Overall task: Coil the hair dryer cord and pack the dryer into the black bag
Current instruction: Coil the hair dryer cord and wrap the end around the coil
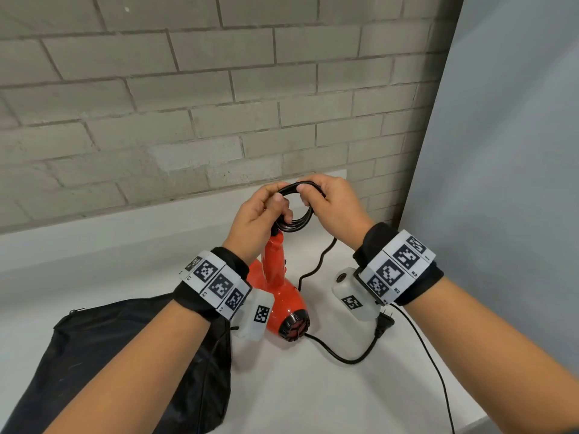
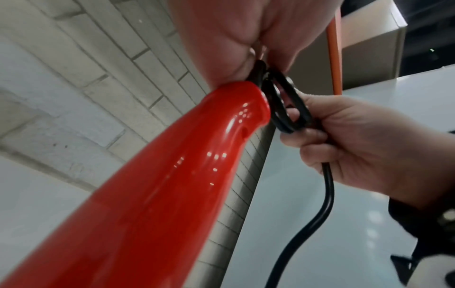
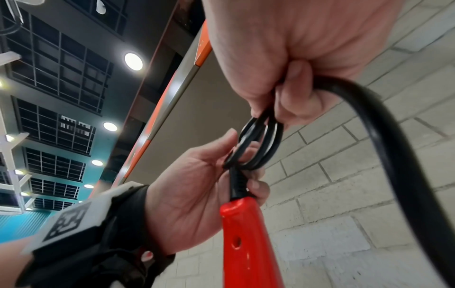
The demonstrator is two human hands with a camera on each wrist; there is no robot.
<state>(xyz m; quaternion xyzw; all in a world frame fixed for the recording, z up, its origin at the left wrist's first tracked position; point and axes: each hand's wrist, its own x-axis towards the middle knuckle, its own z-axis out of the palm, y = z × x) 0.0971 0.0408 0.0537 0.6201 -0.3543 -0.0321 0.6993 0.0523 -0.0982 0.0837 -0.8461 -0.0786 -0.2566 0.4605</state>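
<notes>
The red hair dryer [image 1: 283, 297] stands on the white table [image 1: 313, 396] with its handle [image 2: 172, 185] pointing up. Several loops of its black cord [image 1: 296, 216] are gathered just above the handle end. My left hand [image 1: 266, 214] grips the loops at the strain relief [image 3: 236, 185], fingers curled round them. My right hand [image 1: 329, 202] pinches the top of the coil [image 3: 261, 144] with curled fingers. The loose cord [image 1: 341, 355] trails from my right hand down across the table to the plug [image 1: 385, 324]. The black bag [image 1: 125, 355] lies flat at the left, under my left forearm.
A grey brick wall [image 1: 219, 104] rises behind the table, and a pale panel [image 1: 501, 151] closes the right side. A thin black cable [image 1: 435, 364] runs from the right wrist off the table's front edge.
</notes>
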